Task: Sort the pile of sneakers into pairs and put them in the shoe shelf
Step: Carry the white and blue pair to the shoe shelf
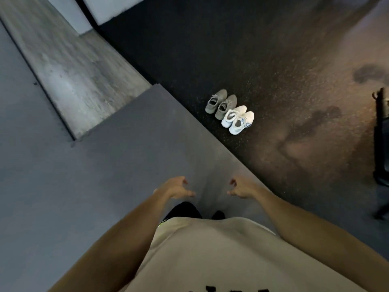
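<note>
Two pairs of sneakers stand side by side on the dark speckled floor ahead of me. The grey pair [221,103] is on the left, and the white pair [237,119] touches it on the right. My left hand [176,188] and my right hand [242,187] hang in front of my body, well short of the shoes. Both hands hold nothing, with fingers loosely curled and apart. No shoe shelf shows in this view.
I stand on a grey mat [126,144] whose edge runs diagonally beside the shoes. A wood-look floor strip [73,70] lies to the left. A dark piece of equipment [382,140] stands at the right edge.
</note>
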Available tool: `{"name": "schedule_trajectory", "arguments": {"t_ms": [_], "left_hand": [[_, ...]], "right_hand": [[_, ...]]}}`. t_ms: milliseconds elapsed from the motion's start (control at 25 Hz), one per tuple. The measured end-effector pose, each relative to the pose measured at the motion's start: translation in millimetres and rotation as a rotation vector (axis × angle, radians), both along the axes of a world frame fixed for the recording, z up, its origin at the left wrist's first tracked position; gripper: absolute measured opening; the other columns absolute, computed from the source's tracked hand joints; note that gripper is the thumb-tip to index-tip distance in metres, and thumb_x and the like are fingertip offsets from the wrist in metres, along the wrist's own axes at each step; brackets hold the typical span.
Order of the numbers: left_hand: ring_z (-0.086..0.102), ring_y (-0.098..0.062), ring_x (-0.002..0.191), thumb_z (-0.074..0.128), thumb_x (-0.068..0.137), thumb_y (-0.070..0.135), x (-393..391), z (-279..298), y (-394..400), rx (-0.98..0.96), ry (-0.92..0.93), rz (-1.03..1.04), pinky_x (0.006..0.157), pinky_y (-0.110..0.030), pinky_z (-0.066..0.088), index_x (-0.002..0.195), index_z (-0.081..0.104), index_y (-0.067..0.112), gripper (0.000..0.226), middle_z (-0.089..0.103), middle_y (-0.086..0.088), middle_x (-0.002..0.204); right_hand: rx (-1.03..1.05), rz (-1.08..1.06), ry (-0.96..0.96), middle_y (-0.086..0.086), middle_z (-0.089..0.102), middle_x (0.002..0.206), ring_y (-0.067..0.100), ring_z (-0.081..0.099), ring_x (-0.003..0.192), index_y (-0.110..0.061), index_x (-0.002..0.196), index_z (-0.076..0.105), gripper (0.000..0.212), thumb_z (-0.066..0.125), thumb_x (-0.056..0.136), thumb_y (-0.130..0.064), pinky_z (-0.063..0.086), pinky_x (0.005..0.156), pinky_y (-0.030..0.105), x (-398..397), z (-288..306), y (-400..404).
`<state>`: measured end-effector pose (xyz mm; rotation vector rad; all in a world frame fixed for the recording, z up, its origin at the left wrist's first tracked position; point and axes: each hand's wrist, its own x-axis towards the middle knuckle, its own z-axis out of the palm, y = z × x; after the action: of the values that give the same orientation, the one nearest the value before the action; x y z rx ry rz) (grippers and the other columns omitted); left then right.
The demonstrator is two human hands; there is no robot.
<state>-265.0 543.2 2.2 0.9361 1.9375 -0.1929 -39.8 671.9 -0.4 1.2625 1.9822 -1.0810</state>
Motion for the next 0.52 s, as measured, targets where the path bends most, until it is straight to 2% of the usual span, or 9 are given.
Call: {"name": "schedule_trajectory", "arguments": {"t_ms": [160, 280, 400, 520], "left_hand": [[0.052, -0.023, 0.122, 0.074, 0.069, 0.060, -48.7, -13.0, 75.6, -0.029, -0.053, -0.017, 0.097, -0.035, 0.044, 0.137, 0.046, 0.024, 0.082, 0.051, -0.001, 0.138], [0.054, -0.023, 0.118, 0.075, 0.075, 0.052, -91.0, -19.6, 151.2, -0.012, -0.080, -0.096, 0.092, -0.029, 0.044, 0.136, 0.046, 0.019, 0.075, 0.053, -0.005, 0.135], [0.053, -0.025, 0.119, 0.075, 0.078, 0.047, -123.9, -12.0, 225.1, 0.010, -0.085, -0.203, 0.093, -0.031, 0.043, 0.136, 0.046, 0.015, 0.072, 0.053, -0.007, 0.133], [0.055, -0.025, 0.117, 0.075, 0.078, 0.046, -146.6, -7.0, 304.9, 0.037, -0.080, -0.320, 0.091, -0.031, 0.044, 0.135, 0.047, 0.014, 0.071, 0.054, -0.009, 0.133]], "right_hand": [[-0.012, -0.065, -0.009, 0.009, 0.056, 0.131, 0.025, 0.054, 0.117, -0.013, 0.128, 0.053, 0.054, 0.072, 0.082, -0.035, 0.044, 0.100, 0.034, -33.6, -7.0, 66.0], [-0.025, -0.141, -0.007, 0.008, 0.055, 0.134, 0.024, 0.053, 0.122, -0.011, 0.133, 0.052, 0.054, 0.070, 0.085, -0.030, 0.041, 0.099, 0.029, -65.3, -12.2, 114.7], [-0.030, -0.270, 0.004, 0.008, 0.057, 0.130, 0.024, 0.056, 0.115, -0.012, 0.130, 0.053, 0.052, 0.070, 0.084, -0.028, 0.043, 0.087, 0.026, -91.8, -7.8, 162.5], [0.021, -0.352, 0.020, 0.010, 0.060, 0.125, 0.026, 0.057, 0.111, -0.011, 0.122, 0.056, 0.042, 0.066, 0.085, -0.028, 0.043, 0.083, 0.028, -114.0, -1.1, 216.4]]}}
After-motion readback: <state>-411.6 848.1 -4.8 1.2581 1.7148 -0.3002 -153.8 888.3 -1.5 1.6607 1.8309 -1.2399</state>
